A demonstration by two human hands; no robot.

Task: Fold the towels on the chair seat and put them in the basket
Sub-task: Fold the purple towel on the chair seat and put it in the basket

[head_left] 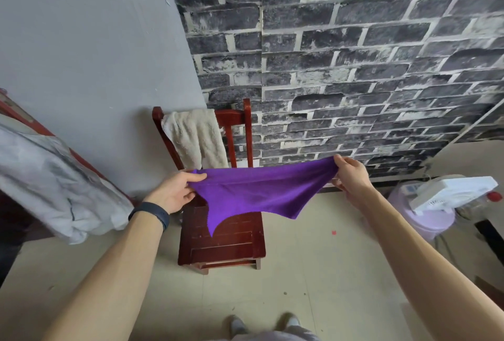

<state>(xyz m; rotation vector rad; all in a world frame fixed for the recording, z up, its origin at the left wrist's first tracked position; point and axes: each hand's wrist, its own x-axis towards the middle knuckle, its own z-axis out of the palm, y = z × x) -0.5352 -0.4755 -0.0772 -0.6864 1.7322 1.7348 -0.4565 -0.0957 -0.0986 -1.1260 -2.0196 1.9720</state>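
Note:
A purple towel [256, 193] hangs stretched in the air above the red wooden chair [226, 239]. My left hand [174, 193] pinches its left corner and my right hand [350, 174] pinches its right corner. The towel sags between them, one lower corner pointing down over the seat. A cream towel [195, 141] is draped over the chair's backrest. A lilac plastic basket [425, 218] stands on the floor at the right, partly covered by a white box.
The chair stands against a grey wall and brick-pattern wallpaper. A white box [452, 193] lies on the basket's rim. Crumpled grey-white bedding [49, 177] lies on furniture at the left. My feet [264, 324] stand on pale floor tiles in front of the chair.

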